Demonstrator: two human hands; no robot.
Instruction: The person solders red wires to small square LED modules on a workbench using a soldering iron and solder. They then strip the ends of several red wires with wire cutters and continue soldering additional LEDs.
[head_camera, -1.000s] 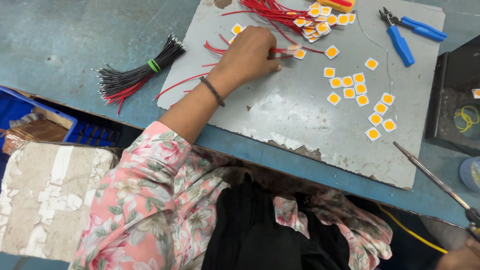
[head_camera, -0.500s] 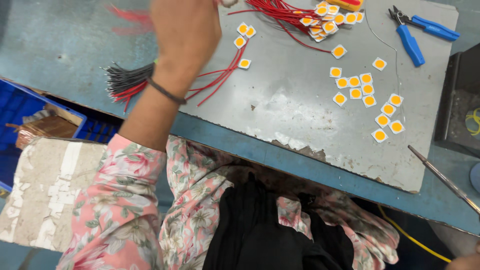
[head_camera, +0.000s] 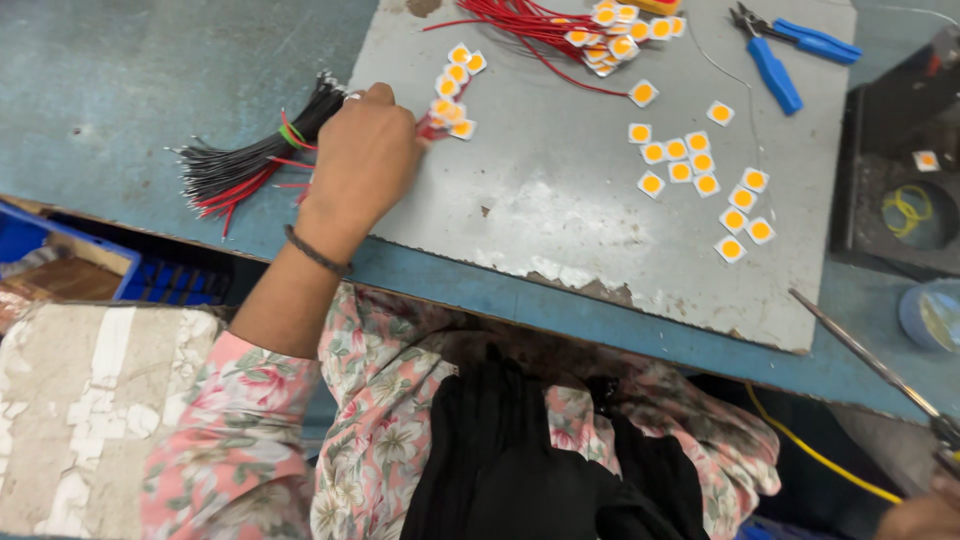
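While the left hand (head_camera: 365, 150) rests on the left edge of the grey plate (head_camera: 560, 210), its fingers are curled shut. They seem to pinch a few red wires (head_camera: 432, 125) that have little yellow squares (head_camera: 455, 95) stuck on their ends. These wires lie just inside the plate's left edge, touching the hand.

Left of the plate, right beside the hand, lies a bundle of black and red wires (head_camera: 250, 165) tied with a green band. At the top of the plate is a bigger heap of red wires with squares (head_camera: 590, 25). Loose squares (head_camera: 700, 170) sit in small rows on the right half of the plate. Blue pliers (head_camera: 775, 60) lie at its top right corner. A black box (head_camera: 890, 200) stands just off the plate's right side, and a round blue tub (head_camera: 930, 315) is below that box.

Only a bit of the right hand (head_camera: 925, 515) shows, far below the plate's bottom right corner. Nobody can tell if it is open or shut. A thin metal rod (head_camera: 860, 350) points up from near it toward the plate.

It looks like the person is gathering the finished wires and putting them down on the left side. Any move from here needs a soft grip, so the small squares do not pull off, and the thin wires must not tangle with the bundle close by.
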